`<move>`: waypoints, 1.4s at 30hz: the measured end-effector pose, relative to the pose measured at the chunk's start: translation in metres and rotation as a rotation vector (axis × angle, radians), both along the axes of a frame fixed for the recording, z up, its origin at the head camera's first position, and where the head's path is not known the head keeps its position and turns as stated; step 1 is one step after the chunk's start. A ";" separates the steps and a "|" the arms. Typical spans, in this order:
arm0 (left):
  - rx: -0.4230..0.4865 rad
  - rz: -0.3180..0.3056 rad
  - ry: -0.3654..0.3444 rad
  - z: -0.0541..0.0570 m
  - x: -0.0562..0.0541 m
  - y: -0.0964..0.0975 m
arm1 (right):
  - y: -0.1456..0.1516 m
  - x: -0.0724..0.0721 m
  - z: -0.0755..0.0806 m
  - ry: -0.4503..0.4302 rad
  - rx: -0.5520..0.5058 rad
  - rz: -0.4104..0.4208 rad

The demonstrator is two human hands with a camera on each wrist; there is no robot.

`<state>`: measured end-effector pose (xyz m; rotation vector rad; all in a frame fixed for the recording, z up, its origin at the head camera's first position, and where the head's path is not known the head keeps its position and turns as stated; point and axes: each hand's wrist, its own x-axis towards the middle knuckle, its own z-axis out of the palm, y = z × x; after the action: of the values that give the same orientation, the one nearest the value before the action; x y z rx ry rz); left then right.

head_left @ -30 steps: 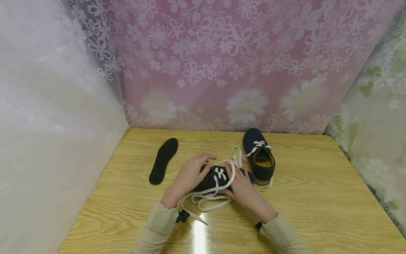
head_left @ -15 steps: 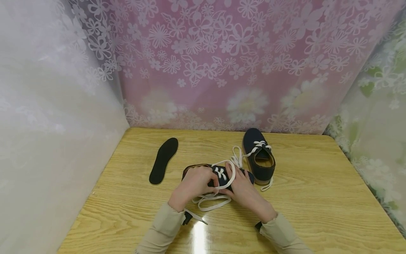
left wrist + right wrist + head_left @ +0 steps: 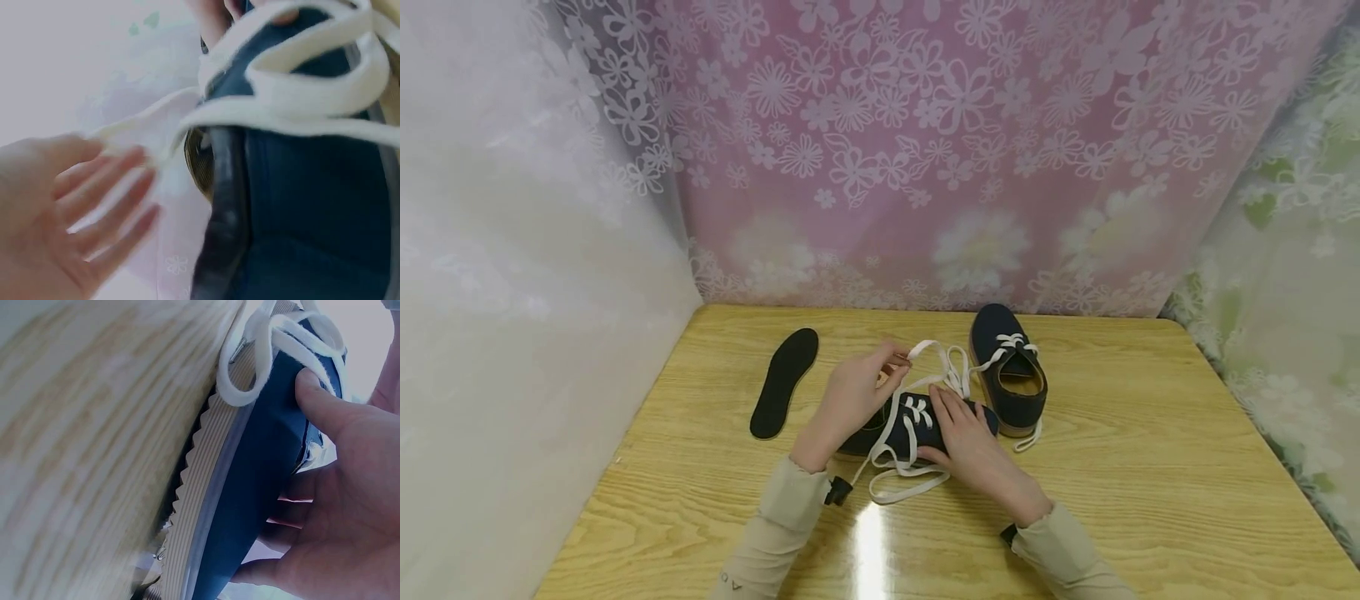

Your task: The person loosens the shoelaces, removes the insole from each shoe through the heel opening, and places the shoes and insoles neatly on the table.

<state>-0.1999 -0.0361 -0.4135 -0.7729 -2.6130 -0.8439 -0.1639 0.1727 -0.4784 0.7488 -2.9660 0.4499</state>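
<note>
A navy canvas shoe (image 3: pixel 887 435) with white laces lies across the table, its toe to the right. Above its opening, the left hand (image 3: pixel 850 400) pinches a white shoelace (image 3: pixel 927 344) between thumb and fingertips; the left wrist view shows those fingers blurred, with the lace running from them to the shoe. My right hand (image 3: pixel 973 446) grips the shoe's front part, thumb on the near side and fingers over the upper. In the right wrist view the thumb presses the navy upper (image 3: pixel 250 469) beside a loop of lace (image 3: pixel 240 394). The hands hide part of the shoe.
A second navy shoe (image 3: pixel 992 321), laced in white, stands just beyond the first one's toe. To the left lies a black insole (image 3: pixel 784 383). Loose lace loops (image 3: pixel 910 492) lie on the wooden table (image 3: pixel 1150 467) in front of the shoe. Patterned curtains (image 3: pixel 880 208) enclose the table.
The left hand went down to the near side of the shoe, took hold of the lace, then lifted it toward the far side. My right hand has stayed on the shoe.
</note>
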 end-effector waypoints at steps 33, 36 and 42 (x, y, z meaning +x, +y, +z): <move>-0.111 -0.005 -0.085 0.000 -0.009 -0.003 | 0.000 0.002 0.003 -0.002 -0.014 -0.010; -0.178 -0.024 -0.140 -0.006 -0.006 -0.007 | 0.000 0.002 0.003 -0.007 -0.013 -0.009; -0.168 -0.019 -0.120 -0.010 -0.001 -0.012 | 0.001 0.002 0.001 0.006 -0.009 -0.006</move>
<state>-0.2014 -0.0480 -0.4236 -0.8147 -2.8161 -0.7021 -0.1618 0.1736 -0.4771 0.7382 -2.9577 0.4597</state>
